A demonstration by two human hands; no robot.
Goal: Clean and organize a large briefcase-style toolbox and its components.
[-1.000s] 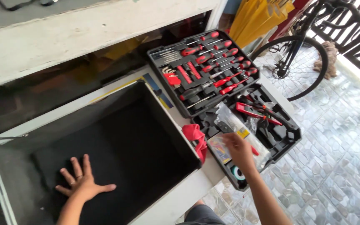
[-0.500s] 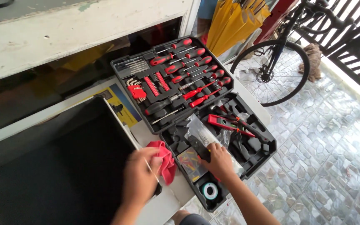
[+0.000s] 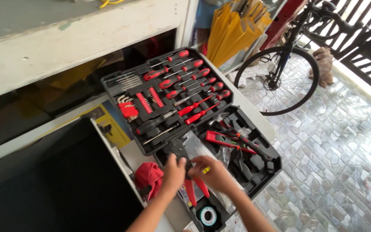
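We had both forearms reaching up from the bottom edge, our left hand (image 3: 173,169) and right hand (image 3: 211,172) close together, fingers curled in a grip, knuckles upward, thumbs nearly touching.

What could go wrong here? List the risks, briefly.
1. Both hands, left hand and right hand, are on the red-handled pliers over the open tool case; a slip could pinch a finger.
2. The case sits near the table edge above the tiled floor; a tug might tip it.
3. The clear plastic bag could snag on the pliers.
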